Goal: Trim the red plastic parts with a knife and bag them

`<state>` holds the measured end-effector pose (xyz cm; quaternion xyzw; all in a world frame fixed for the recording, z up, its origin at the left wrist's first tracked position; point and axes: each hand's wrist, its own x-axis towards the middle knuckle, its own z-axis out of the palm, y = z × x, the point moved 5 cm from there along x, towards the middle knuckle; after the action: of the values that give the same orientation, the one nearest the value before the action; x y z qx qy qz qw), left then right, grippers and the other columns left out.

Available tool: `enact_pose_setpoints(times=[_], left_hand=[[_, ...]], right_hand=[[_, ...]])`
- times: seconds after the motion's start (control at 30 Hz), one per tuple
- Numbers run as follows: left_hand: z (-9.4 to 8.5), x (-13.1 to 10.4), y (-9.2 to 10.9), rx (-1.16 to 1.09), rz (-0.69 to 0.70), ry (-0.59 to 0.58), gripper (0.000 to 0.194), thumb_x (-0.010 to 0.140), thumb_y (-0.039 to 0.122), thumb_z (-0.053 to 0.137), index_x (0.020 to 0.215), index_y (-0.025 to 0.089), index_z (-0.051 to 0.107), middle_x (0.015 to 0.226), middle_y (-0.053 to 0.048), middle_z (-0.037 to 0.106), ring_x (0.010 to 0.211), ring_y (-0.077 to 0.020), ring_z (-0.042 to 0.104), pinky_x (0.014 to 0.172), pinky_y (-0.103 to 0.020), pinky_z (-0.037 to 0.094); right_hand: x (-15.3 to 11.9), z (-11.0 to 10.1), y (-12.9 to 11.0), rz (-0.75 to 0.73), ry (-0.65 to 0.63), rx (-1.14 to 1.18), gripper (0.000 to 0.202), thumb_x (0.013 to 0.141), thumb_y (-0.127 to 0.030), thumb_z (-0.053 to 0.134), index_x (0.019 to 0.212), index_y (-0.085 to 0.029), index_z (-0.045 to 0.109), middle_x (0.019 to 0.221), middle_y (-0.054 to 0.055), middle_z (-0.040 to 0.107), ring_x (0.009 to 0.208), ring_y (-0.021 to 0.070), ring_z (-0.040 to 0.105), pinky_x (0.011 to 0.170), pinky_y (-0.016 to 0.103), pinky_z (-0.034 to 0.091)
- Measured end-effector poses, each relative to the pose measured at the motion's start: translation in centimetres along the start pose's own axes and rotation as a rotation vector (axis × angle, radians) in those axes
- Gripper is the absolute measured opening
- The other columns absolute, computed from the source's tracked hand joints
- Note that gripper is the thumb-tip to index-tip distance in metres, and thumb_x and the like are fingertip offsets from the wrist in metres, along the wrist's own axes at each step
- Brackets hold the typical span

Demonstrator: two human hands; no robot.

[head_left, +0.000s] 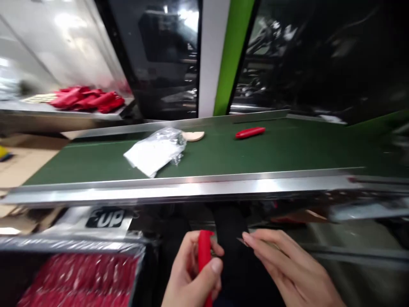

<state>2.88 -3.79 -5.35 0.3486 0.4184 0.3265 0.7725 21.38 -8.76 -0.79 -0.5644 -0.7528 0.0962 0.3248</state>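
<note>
At the bottom middle, my left hand [194, 277] is closed around a long red plastic part [204, 251], which stands roughly upright with a small notch at its top. To its right, my right hand [284, 264] pinches a small thin pointed piece [242, 241], perhaps a blade, between thumb and fingers; most of it is hidden. A gap separates that point from the red part. Beyond both hands, a similar red part [250, 132] lies on the green conveyor belt [211, 157].
On the belt lie a clear plastic bag with white paper [153, 151] and a beige curved piece [194, 136]. A metal rail [223, 185] edges it. Red parts [87, 99] are heaped on a left ledge. A lined box [139, 273] at lower left holds many wrapped red parts.
</note>
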Motion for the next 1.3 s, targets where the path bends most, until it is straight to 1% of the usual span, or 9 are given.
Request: enact_pose_setpoints(times=[0.1,0.2,0.4,0.57,0.77,0.97,1.1,1.2,1.3], left_hand=[[0.4,-0.8,0.2,-0.014,-0.020,-0.048,0.046,0.078,0.055,0.073,0.097,0.018,0.052,0.060,0.004,0.052,0.047,-0.0044,0.040,0.045,-0.014,0.032],[0.6,-1.5,0.3,-0.039,-0.021,-0.063,0.046,0.078,0.054,0.073,0.097,0.018,0.051,0.061,0.003,0.052,0.046,-0.0041,0.041,0.044,-0.014,0.032],[1.1,-2.2,0.4,-0.093,-0.048,-0.036,0.047,0.078,0.052,0.075,0.099,0.019,0.049,0.061,0.005,0.053,0.047,-0.0031,0.041,0.045,-0.013,0.032],[1.3,-2.5,0.6,-0.081,-0.030,0.007,0.042,0.078,0.048,0.076,0.097,0.019,0.053,0.076,0.002,0.056,0.050,-0.0023,0.045,0.046,-0.013,0.036],[1.5,-2.7,0.5,-0.083,-0.020,0.002,0.035,0.080,0.044,0.074,0.096,0.021,0.055,0.084,0.002,0.057,0.052,-0.0025,0.048,0.046,-0.014,0.036],[1.4,-2.6,0.5,-0.026,-0.036,0.005,0.037,0.081,0.046,0.073,0.097,0.018,0.055,0.082,0.000,0.058,0.051,-0.0032,0.048,0.046,-0.015,0.037],[1.3,-2.6,0.7,-0.024,-0.015,-0.002,0.035,0.082,0.045,0.072,0.097,0.018,0.056,0.086,-0.001,0.059,0.049,-0.0028,0.047,0.045,-0.015,0.036],[1.1,-2.6,0.7,-0.034,-0.005,-0.017,0.033,0.083,0.043,0.072,0.096,0.018,0.056,0.078,0.002,0.057,0.049,-0.0029,0.048,0.046,-0.014,0.036],[1.2,-2.7,0.4,-0.097,-0.046,-0.083,0.031,0.085,0.043,0.070,0.096,0.018,0.054,0.065,0.004,0.051,0.048,-0.0032,0.046,0.046,-0.012,0.037]], right_hand=[[1.3,0.3,-2.3,-0.197,0.036,-0.088,0.049,0.087,0.001,0.054,0.131,-0.021,0.059,0.118,0.009,0.062,0.107,0.0175,0.057,0.087,0.030,0.050],[2.1,0.5,-3.7,-0.269,0.025,-0.174,0.049,0.086,0.001,0.054,0.131,-0.019,0.060,0.121,0.009,0.063,0.105,0.0211,0.056,0.086,0.036,0.047],[2.3,0.5,-3.9,-0.258,0.002,-0.174,0.048,0.086,-0.001,0.055,0.130,-0.018,0.060,0.124,0.011,0.061,0.106,0.0238,0.056,0.088,0.040,0.043],[2.0,0.3,-3.9,-0.241,0.018,-0.154,0.047,0.087,-0.002,0.054,0.130,-0.020,0.061,0.122,0.009,0.063,0.104,0.0226,0.057,0.088,0.039,0.043],[1.7,0.3,-3.7,-0.227,0.033,-0.119,0.045,0.087,-0.001,0.056,0.128,-0.018,0.062,0.118,0.010,0.064,0.102,0.0227,0.057,0.085,0.040,0.043],[1.7,0.7,-3.4,-0.220,0.052,-0.140,0.042,0.088,-0.005,0.058,0.127,-0.018,0.063,0.118,0.010,0.065,0.099,0.0230,0.058,0.085,0.040,0.044],[1.8,0.8,-3.5,-0.227,0.101,-0.153,0.041,0.087,-0.006,0.060,0.125,-0.019,0.064,0.117,0.009,0.067,0.098,0.0229,0.059,0.084,0.040,0.044],[1.8,0.9,-3.5,-0.229,0.084,-0.136,0.040,0.087,-0.005,0.059,0.124,-0.019,0.065,0.116,0.009,0.067,0.098,0.0230,0.059,0.083,0.039,0.045],[1.8,0.7,-3.5,-0.210,0.098,-0.061,0.043,0.085,-0.001,0.055,0.124,-0.018,0.064,0.116,0.011,0.066,0.100,0.0228,0.060,0.082,0.039,0.046]])
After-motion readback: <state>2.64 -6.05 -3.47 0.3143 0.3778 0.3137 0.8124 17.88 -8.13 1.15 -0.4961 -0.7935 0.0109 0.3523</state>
